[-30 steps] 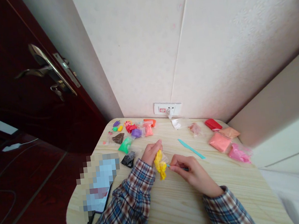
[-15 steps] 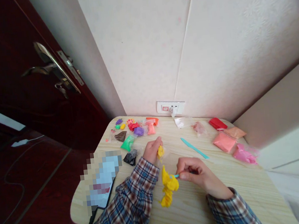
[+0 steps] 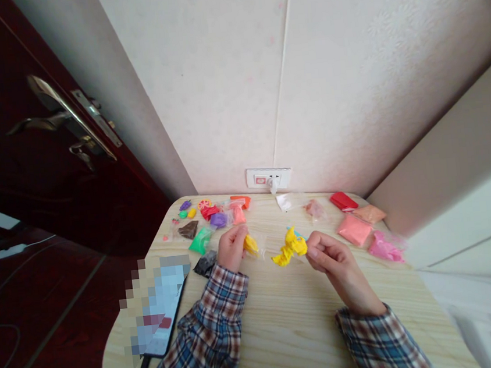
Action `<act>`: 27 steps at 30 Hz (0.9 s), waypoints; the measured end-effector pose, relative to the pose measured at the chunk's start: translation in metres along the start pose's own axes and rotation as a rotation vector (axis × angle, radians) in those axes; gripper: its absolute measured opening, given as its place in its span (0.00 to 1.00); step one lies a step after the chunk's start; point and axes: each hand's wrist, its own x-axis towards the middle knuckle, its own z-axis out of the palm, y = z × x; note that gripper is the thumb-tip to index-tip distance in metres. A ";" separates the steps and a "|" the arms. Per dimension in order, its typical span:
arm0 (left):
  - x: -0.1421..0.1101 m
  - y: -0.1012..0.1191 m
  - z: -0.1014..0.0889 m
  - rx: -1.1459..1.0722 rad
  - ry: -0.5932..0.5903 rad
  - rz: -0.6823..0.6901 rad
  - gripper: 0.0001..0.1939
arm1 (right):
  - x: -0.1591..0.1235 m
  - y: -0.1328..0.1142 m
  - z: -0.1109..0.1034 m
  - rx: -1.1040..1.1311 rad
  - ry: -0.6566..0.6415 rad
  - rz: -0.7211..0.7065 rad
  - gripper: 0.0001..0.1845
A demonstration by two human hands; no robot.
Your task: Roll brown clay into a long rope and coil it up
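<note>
My left hand (image 3: 231,248) is closed at the fingertips on a small clear bag of yellow clay (image 3: 250,244), held over the table's middle. To its right, my right hand (image 3: 333,257) pinches a thin blue clay tool, which the clay and fingers now hide. A ragged, stretched lump of yellow clay (image 3: 293,245) sticks out leftward from those fingertips, apart from the bag. Behind the lump, a blue plastic knife (image 3: 297,232) lies on the table, mostly covered from view.
Several bags of coloured clay, among them a green bag (image 3: 200,241), lie at the back left. More sit at the right, including a salmon bag (image 3: 354,229). A phone (image 3: 164,309) rests by the left edge of the table (image 3: 287,332). A wall socket (image 3: 269,178) is behind.
My right hand has moved up and away from me, swinging the yellow lump from hanging down to pointing left. The blue stick seen in its fingers is now hidden. The view has shifted slightly right.
</note>
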 end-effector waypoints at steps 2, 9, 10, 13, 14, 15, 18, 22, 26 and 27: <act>0.000 0.004 0.000 0.000 0.032 0.029 0.15 | 0.001 0.000 -0.002 -0.002 0.048 0.011 0.16; 0.000 0.009 -0.002 0.014 0.135 0.130 0.09 | 0.004 -0.007 -0.006 -0.132 0.120 0.008 0.16; 0.000 0.009 -0.002 0.033 0.136 0.153 0.09 | 0.004 -0.008 -0.006 -0.154 0.125 0.003 0.16; 0.000 0.007 -0.001 0.088 0.120 0.208 0.10 | 0.004 -0.012 -0.004 -0.203 0.148 -0.020 0.16; 0.000 0.006 -0.001 0.091 0.107 0.213 0.11 | 0.005 -0.012 -0.003 -0.212 0.157 -0.029 0.16; 0.001 0.005 -0.001 0.091 0.091 0.216 0.12 | 0.005 -0.012 -0.003 -0.218 0.164 -0.036 0.16; 0.001 -0.001 0.000 0.120 0.031 0.231 0.12 | 0.006 -0.011 -0.002 -0.226 0.175 -0.041 0.15; 0.002 -0.009 0.002 0.266 -0.038 0.286 0.11 | 0.006 -0.006 -0.002 -0.218 0.168 -0.023 0.16; 0.001 -0.012 0.003 0.473 -0.033 0.395 0.12 | 0.007 -0.003 -0.001 -0.221 0.149 -0.005 0.16; 0.001 -0.013 0.003 0.534 -0.023 0.422 0.13 | 0.007 -0.002 0.000 -0.225 0.141 -0.004 0.16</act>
